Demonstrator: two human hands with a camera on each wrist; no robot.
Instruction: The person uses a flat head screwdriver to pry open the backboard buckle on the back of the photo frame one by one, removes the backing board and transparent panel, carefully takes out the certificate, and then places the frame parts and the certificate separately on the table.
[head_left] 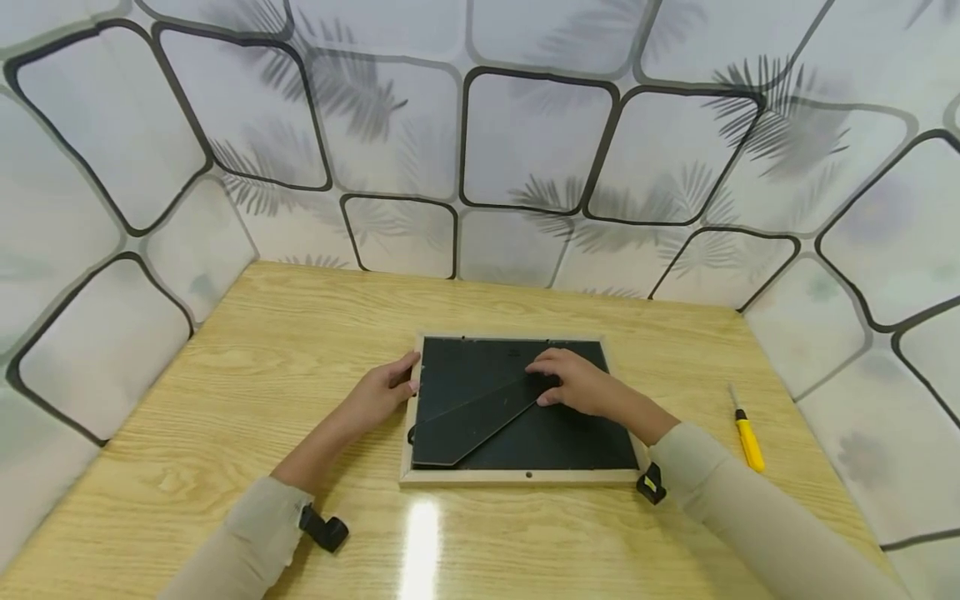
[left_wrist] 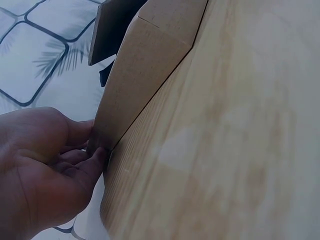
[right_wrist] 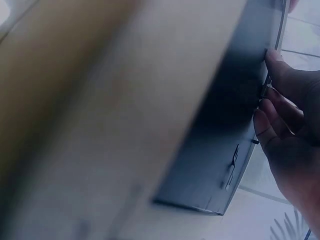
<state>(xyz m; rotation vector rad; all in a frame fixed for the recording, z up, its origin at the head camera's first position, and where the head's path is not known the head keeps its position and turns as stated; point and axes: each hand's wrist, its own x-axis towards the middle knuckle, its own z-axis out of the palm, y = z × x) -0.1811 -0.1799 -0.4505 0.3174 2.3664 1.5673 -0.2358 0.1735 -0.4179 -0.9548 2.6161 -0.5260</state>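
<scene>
A light wooden desk (head_left: pixel 262 350) stands inside white screens printed with dark rounded squares and leaf shadows. A frame (head_left: pixel 517 477) lies face down near the desk's middle, its black backing (head_left: pixel 570 442) up and a black stand flap (head_left: pixel 468 421) lying across it. The left hand (head_left: pixel 382 392) rests at the frame's left edge, its fingers (left_wrist: pixel 82 160) curled against that edge and pinching it. The right hand (head_left: pixel 573 383) lies on the backing near the far edge, fingers bent down onto the board; I cannot tell whether they pinch anything. A yellow knife (head_left: pixel 747 437) lies on the desk, well apart to the right of the frame.
</scene>
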